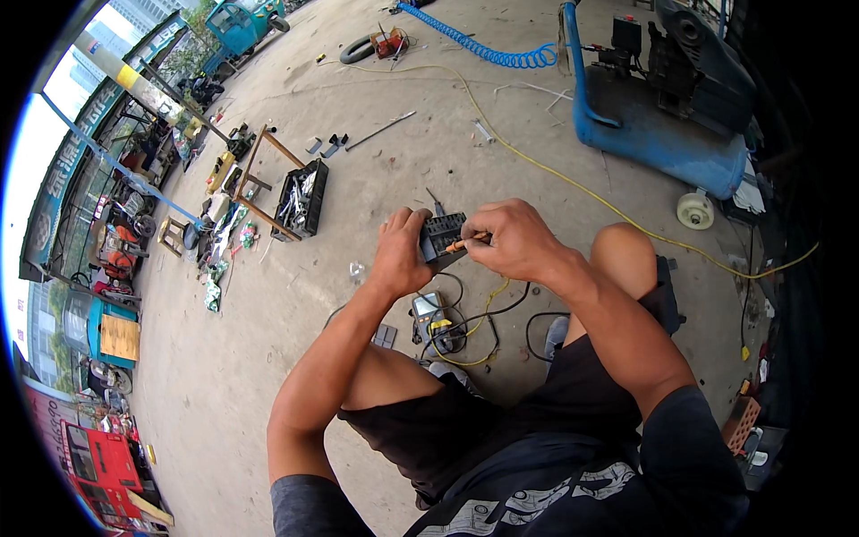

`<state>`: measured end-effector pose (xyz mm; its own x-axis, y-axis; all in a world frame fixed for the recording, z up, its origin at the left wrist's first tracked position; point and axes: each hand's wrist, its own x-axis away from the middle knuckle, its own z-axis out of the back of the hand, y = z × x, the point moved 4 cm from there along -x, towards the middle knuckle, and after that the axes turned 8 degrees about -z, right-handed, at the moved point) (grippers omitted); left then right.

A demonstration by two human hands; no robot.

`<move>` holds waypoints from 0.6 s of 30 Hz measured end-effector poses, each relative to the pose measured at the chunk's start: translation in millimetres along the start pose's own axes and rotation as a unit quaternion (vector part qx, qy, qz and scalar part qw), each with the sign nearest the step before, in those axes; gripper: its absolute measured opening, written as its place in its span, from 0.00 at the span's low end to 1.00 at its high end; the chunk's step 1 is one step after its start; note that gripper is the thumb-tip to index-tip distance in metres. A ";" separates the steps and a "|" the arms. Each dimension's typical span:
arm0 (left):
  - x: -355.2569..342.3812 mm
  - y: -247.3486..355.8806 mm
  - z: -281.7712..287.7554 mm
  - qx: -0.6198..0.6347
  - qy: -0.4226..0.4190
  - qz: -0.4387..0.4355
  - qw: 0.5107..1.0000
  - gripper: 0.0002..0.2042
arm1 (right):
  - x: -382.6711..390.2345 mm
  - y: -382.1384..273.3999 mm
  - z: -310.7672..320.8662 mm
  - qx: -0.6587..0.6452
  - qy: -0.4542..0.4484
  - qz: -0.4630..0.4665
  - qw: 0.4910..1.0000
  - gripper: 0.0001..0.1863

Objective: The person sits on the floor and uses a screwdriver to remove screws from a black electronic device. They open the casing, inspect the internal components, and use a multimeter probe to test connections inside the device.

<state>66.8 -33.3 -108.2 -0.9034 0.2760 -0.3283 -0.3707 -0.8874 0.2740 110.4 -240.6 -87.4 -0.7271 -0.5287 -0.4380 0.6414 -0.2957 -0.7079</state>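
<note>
My left hand (400, 251) grips a black rectangular block with small openings (442, 225) near the middle of the view. My right hand (508, 237) is closed on a thin orange-tipped piece (456, 245) held against the block, too small to name surely. A slim grey piece (438, 204) sticks up behind the block. Below my hands, on the concrete, sit a grey meter with a screen (428, 309), tangled black and yellow cables (483, 329) and a small grey rectangular item (385, 336) beside my left leg.
A black crate of tools (313, 201) and wooden frame (255, 166) are ahead-left. A blue compressor (653, 157), coiled blue hose (523, 58), yellow cable (631, 219) and white wheel (694, 212) are ahead-right. Parked vehicles, including a red one (98, 456), and clutter line the left.
</note>
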 end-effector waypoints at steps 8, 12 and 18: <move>-0.6 -3.3 -0.5 0.001 -0.008 -0.004 1.000 0.34 | -3.4 3.1 -7.2 -0.001 -0.020 -0.012 1.000 0.05; -1.2 -0.5 0.1 0.011 -0.031 0.002 0.999 0.31 | -3.9 4.6 -7.6 0.009 -0.023 -0.023 0.999 0.05; -1.7 1.4 1.0 0.010 -0.035 0.003 0.999 0.31 | -4.2 8.1 -6.5 -0.006 0.003 -0.046 0.999 0.06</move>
<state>67.6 -34.6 -106.4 -0.9180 0.2969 -0.2628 -0.3692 -0.8819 0.2931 117.1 -235.6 -94.9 -0.7835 -0.4960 -0.3743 0.5699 -0.3334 -0.7511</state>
